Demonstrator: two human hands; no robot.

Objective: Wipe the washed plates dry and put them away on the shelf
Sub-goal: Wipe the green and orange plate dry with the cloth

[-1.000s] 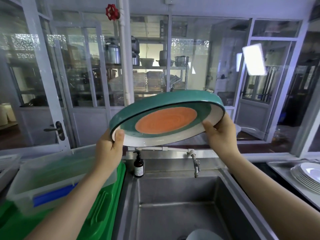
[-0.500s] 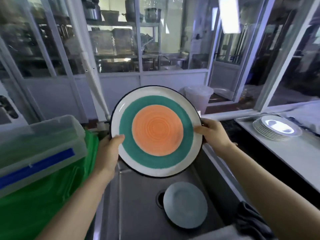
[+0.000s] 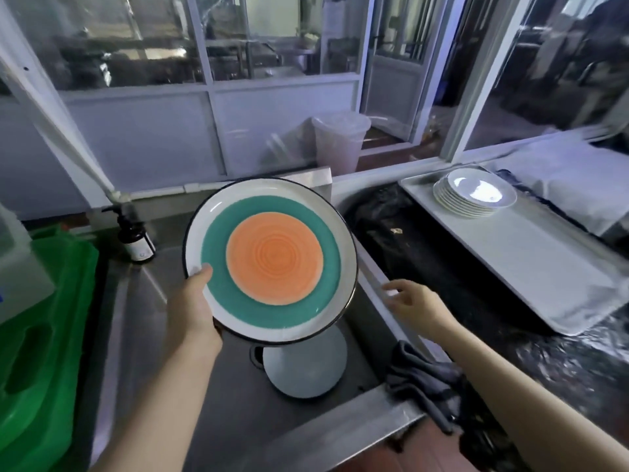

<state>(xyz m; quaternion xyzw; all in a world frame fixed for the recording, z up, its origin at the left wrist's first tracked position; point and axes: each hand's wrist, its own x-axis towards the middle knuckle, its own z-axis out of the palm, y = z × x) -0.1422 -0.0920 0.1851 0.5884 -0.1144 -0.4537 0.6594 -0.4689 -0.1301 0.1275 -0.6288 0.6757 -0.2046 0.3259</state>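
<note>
left fingers (image 3: pixel 203 274) on plate (image 3: pixel 270 260) rim

Both forearms are bare up to the frame's edge, with no sleeve showing. The left hand (image 3: pixel 194 308) and right hand (image 3: pixel 413 303) wear no gloves, rings or watch.

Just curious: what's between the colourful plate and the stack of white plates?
In the head view, between the colourful plate and the white stack: the sink's steel rim, then a dark black surface.
</note>
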